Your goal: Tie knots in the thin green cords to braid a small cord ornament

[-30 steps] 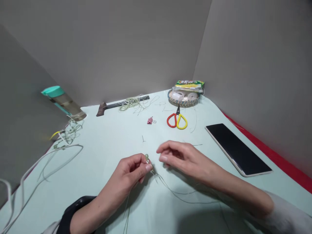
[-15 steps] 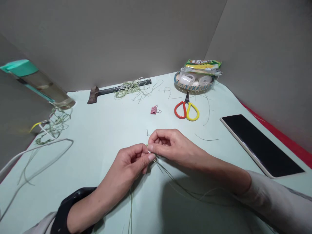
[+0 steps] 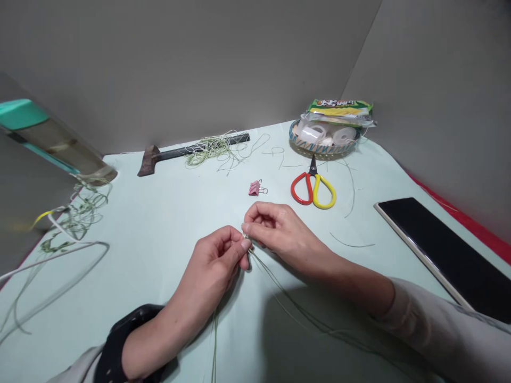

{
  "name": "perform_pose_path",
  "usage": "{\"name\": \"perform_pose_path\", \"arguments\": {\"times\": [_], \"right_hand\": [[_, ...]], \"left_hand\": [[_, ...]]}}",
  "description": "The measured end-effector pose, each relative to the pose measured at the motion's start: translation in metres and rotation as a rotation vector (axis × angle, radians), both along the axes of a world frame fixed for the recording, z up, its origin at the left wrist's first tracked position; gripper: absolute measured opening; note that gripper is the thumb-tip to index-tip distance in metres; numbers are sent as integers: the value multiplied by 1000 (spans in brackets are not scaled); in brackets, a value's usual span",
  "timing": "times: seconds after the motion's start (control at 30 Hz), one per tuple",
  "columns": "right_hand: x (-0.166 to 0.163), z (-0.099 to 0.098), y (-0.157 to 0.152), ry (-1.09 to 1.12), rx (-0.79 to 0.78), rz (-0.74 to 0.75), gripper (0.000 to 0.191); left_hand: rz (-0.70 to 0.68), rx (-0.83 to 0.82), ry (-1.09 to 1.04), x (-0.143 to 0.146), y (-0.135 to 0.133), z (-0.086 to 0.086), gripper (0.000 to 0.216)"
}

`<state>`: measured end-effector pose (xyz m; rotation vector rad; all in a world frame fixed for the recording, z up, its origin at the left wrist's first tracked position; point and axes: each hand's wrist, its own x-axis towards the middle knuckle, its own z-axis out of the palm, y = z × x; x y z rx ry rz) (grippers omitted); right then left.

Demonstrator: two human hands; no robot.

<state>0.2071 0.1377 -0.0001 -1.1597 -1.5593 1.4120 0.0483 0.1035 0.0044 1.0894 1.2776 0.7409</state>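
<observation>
- Left hand (image 3: 219, 260): thumb and forefinger pinched shut on the green knot (image 3: 245, 237), other fingers curled under; the wrist wears a black band (image 3: 120, 340).
- Right hand (image 3: 279, 234): fingertips closed on the same green knot from the other side, touching the left fingertips; grey sleeve (image 3: 447, 335) on the forearm.
- Green knot: held just above the table (image 3: 159, 229), near its middle and mostly hidden by the fingertips.
- Cord strands (image 3: 279, 295): thin and green, trailing from the knot toward the person, some under the right forearm, one straight down past the left wrist.
- Pink binder clip (image 3: 254, 188): lies just beyond the hands.
- Scissors (image 3: 313, 187): red and yellow handles, closed, right of the clip, tips toward the basket (image 3: 297, 142).
- Basket holds tape rolls (image 3: 343, 134); a yellow-green packet (image 3: 341, 106) rests on top.
- Phone (image 3: 447, 255): dark screen up, at the right edge.
- Cut strand (image 3: 351, 243): lies between scissors and phone.
- Far edge: loose cord bundle (image 3: 211, 149) lies on a dark tool (image 3: 159, 155).
- Left: bottle (image 3: 48, 141) with a teal cap, tangled cord (image 3: 80, 210) and a white cable (image 3: 51, 252).
</observation>
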Motion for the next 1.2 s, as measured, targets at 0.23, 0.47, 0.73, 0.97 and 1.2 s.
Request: {"name": "perform_pose_path", "arguments": {"times": [0.23,0.47,0.73,0.97,1.2], "right_hand": [[0,-3,4,-12,19,10,8],[-3,-2,5,-88,54,2,7],[0,1,-3,-415,266,21,17],[20,-13,-36,-561,573,85,33],[26,-27,-50,-715,762,324,43]], "left_hand": [[-26,3,19,-1,6,-3,32],[-44,-5,41,-4,6,-3,33],[-111,8,169,-4,8,-1,33],[-174,-59,219,-4,2,2,34],[-201,-150,167,-8,-13,7,38]]}}
